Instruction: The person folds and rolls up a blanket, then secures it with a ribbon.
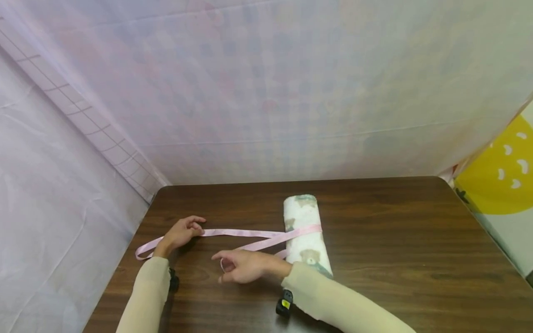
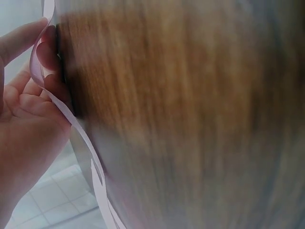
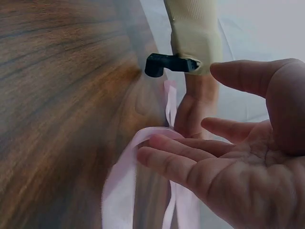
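Observation:
A white rolled towel (image 1: pixel 304 212) with a bear print lies lengthwise on the dark wood table, right of both hands. Around its middle runs a pink ribbon (image 1: pixel 245 232), whose lengths stretch left across the tabletop. My left hand (image 1: pixel 182 232) pinches one length between thumb and fingers, with a loose loop trailing past the wrist. In the left wrist view the ribbon (image 2: pixel 69 112) hangs down across the palm. Between the left hand and the towel, my right hand (image 1: pixel 247 267) has its fingers extended. The ribbon (image 3: pixel 119 205) drapes over its fingertips, the thumb standing apart.
The wood table (image 1: pixel 395 231) extends to the right of the towel. Pale patterned curtain (image 1: pixel 266 101) hangs behind its far edge, and white sheeting (image 1: pixel 62 208) covers the left side. A yellow printed panel (image 1: pixel 508 175) is at the right. Each wrist wears a black camera (image 1: pixel 285 303).

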Action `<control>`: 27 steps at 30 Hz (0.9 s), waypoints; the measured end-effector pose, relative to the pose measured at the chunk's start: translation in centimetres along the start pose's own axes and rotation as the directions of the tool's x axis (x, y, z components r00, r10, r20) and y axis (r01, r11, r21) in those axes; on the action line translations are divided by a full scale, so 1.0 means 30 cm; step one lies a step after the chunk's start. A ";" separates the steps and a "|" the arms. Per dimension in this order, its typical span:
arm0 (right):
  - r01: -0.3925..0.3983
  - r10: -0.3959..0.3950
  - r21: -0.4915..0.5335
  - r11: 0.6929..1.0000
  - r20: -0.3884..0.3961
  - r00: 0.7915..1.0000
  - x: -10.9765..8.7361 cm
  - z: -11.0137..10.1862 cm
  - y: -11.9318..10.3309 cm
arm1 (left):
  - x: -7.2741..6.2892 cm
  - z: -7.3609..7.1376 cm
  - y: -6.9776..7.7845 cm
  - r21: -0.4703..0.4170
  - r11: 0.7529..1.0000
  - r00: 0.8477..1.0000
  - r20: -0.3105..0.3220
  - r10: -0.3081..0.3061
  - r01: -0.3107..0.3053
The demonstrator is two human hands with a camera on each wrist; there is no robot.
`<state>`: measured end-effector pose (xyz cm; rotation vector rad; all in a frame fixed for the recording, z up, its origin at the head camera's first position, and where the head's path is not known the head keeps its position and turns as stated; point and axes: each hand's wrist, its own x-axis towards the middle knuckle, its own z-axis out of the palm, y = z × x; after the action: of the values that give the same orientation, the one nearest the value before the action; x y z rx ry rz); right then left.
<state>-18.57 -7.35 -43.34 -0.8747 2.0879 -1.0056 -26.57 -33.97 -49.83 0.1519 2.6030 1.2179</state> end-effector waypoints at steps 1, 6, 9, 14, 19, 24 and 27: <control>-0.002 0.002 0.005 1.000 0.006 1.000 0.001 0.003 0.001 | 0.000 0.000 0.001 -0.001 1.000 1.000 0.001 0.004 -0.004; 0.000 0.000 -0.014 1.000 0.012 1.000 0.001 0.008 0.008 | -0.003 0.002 0.007 -0.008 1.000 1.000 -0.009 0.012 -0.012; 0.015 -0.015 -0.004 1.000 0.010 1.000 -0.006 0.000 0.017 | -0.003 0.005 0.009 -0.007 1.000 1.000 -0.009 0.015 -0.015; 0.055 -0.056 0.038 0.998 0.013 0.998 -0.027 -0.023 0.029 | -0.001 0.010 0.006 -0.006 1.000 1.000 -0.008 0.012 -0.012; 0.084 -0.085 0.075 0.994 0.010 0.996 -0.044 -0.052 0.039 | -0.001 0.008 0.000 0.006 1.000 1.000 -0.011 0.021 -0.021; 0.090 -0.090 0.030 0.995 -0.016 0.996 -0.065 -0.085 0.052 | -0.002 0.004 -0.006 0.003 1.000 1.000 -0.013 0.023 -0.023; 0.085 -0.084 0.040 0.996 -0.025 0.996 -0.078 -0.102 0.065 | -0.008 0.002 -0.007 -0.010 1.000 0.999 -0.015 0.029 -0.030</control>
<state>-20.18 -3.39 -42.83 -0.9412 2.0572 -1.1036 -26.33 -34.10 -49.98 0.1806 2.6160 1.2466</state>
